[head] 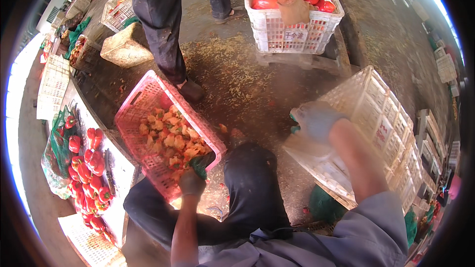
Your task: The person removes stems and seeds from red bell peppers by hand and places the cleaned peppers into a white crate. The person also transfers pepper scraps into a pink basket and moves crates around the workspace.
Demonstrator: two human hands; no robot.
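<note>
My left hand [192,181], in a grey glove with green-coated fingers, grips the near rim of a pink plastic crate [130,118]. The crate tilts beside my knee and holds a heap of cut pepper cores [170,133]. My right hand [315,120], gloved alike and blurred by motion, is at the near left end of a white plastic crate [382,118]. Whether its fingers close on that rim is unclear. Whole red peppers [89,178] lie on a pale tabletop [120,163] to my left, next to a knife [108,165].
A person [159,18] stands ahead, one hand on a white crate of red peppers [297,29] that rests on a wooden pallet [304,60]. Seeds litter the floor [237,66]. Green netting [323,202] lies beneath the right-hand crate. Wooden pallets [430,141] stand farther right.
</note>
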